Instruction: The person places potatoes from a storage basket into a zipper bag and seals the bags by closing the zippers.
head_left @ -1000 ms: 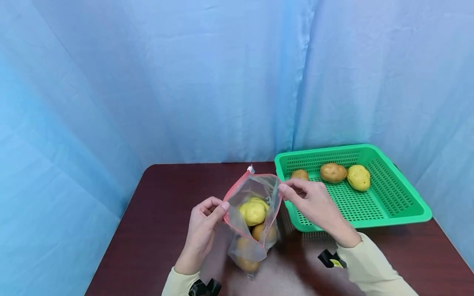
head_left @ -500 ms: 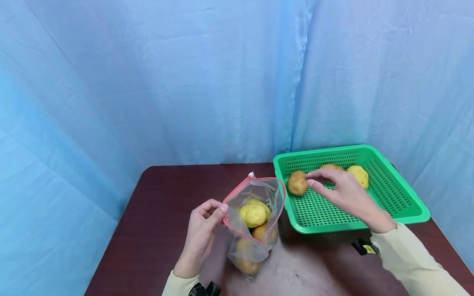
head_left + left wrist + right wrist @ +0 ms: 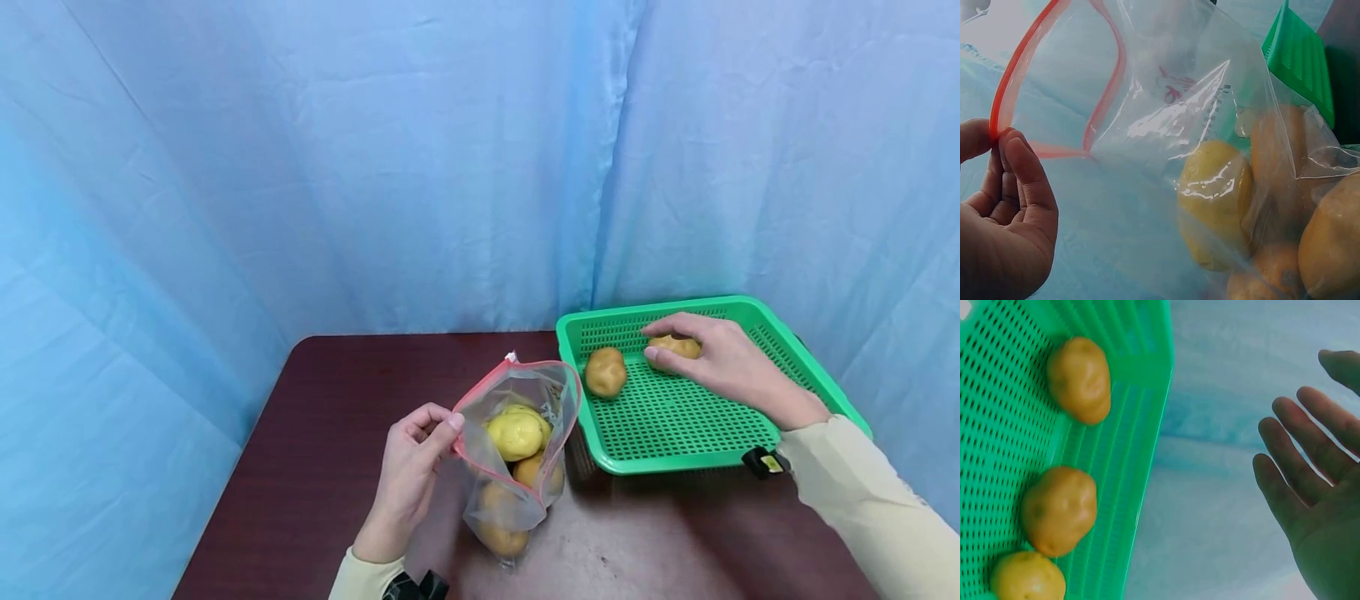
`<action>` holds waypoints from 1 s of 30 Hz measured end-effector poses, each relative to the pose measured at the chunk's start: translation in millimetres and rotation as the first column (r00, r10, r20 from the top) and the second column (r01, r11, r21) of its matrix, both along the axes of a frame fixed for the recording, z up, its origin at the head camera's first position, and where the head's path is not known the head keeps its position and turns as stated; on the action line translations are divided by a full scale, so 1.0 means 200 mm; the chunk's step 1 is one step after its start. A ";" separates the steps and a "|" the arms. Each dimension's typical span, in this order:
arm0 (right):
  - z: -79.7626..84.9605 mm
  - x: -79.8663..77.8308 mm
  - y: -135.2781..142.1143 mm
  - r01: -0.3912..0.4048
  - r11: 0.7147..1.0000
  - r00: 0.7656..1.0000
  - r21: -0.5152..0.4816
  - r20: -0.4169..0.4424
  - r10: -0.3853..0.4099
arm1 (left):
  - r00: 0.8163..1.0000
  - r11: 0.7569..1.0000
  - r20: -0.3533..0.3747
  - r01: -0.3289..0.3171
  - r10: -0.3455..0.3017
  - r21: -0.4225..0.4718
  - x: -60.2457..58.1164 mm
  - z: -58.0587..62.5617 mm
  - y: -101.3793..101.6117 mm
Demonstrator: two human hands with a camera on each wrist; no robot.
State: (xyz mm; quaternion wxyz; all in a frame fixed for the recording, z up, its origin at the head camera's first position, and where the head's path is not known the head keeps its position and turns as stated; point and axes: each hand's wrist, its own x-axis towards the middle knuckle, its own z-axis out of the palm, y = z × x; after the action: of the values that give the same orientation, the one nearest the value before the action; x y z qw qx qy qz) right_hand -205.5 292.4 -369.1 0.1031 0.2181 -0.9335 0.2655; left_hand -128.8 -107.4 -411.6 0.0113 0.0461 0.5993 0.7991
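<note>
Helpfully, the left hand (image 3: pixel 411 467) is pinching the bag's (image 3: pixel 512 500) red rim (image 3: pixel 481 385), while the right hand (image 3: pixel 718 357), unclenched near a potato (image 3: pixel 677 347), is probably needing a centred grip.

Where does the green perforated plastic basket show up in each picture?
Head: the basket sits right of centre on the dark red-brown table.
Left wrist: part of the basket shows at upper right.
Right wrist: the basket fills the left side, cut off.
Shared landmark: the light-blue fabric curtain.
</note>
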 end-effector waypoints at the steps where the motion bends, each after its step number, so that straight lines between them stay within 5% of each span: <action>1: 0.00 -0.01 0.01 0.004 1.000 1.000 0.004 0.006 -0.004 | 1.000 1.000 0.000 -0.002 0.002 -0.002 0.00 0.00 0.00; 19: -0.10 -0.19 0.22 -0.027 0.993 0.991 0.118 0.133 0.011 | 1.000 1.000 0.008 -0.012 0.012 -0.009 0.02 0.01 -0.03; 30: -0.19 -0.28 0.29 -0.010 0.987 0.958 0.159 0.286 -0.036 | 1.000 1.000 0.006 -0.015 0.015 -0.011 0.04 0.01 -0.04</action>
State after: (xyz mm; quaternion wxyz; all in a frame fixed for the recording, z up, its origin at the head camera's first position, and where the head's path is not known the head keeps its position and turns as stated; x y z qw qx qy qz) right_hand -261.9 350.1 -407.4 -0.0498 0.1786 -0.9581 0.2183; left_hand -121.4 -116.1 -410.5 0.0072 0.0393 0.6040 0.7960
